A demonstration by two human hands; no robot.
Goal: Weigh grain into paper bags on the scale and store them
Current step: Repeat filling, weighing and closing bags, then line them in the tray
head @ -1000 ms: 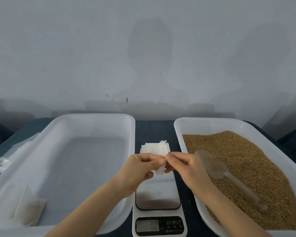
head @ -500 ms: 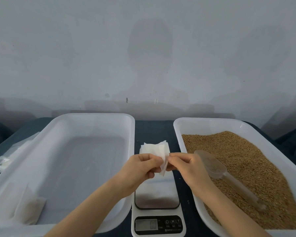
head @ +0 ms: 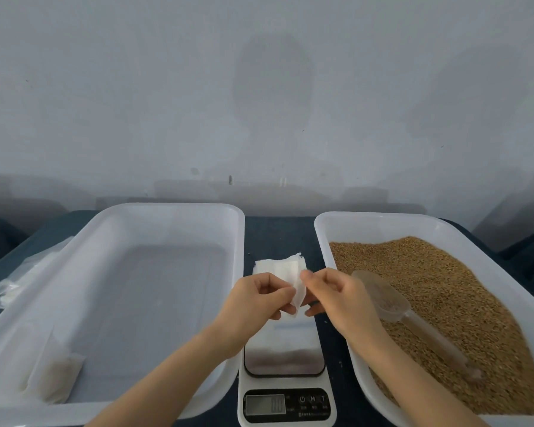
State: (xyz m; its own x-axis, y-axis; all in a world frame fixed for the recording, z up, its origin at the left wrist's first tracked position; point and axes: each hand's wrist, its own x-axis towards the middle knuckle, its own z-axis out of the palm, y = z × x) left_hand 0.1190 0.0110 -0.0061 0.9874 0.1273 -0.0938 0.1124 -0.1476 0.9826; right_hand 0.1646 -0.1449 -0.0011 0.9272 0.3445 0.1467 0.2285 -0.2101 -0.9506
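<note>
Left hand point(head: 253, 300) and right hand point(head: 336, 297) both pinch one small white paper bag point(head: 298, 295), fingers curled at its edges, apparently working the mouth open. Bag is held in the air above the far end of the scale point(head: 284, 352), not on the platform. Spare bag stack point(head: 272, 266) lies on the table just behind it. Scale sits between the two tubs: left tub point(head: 167, 208) holds one filled bag point(head: 56, 371) in its near corner, right tub point(head: 383, 215) holds grain point(head: 444, 303) with a clear scoop point(head: 383, 300) lying on it. Risks: thin paper could tear if pulled apart too hard; two bags stuck together would skew the weight; a limp bag may tip on the platform and spill grain when filled.
</note>
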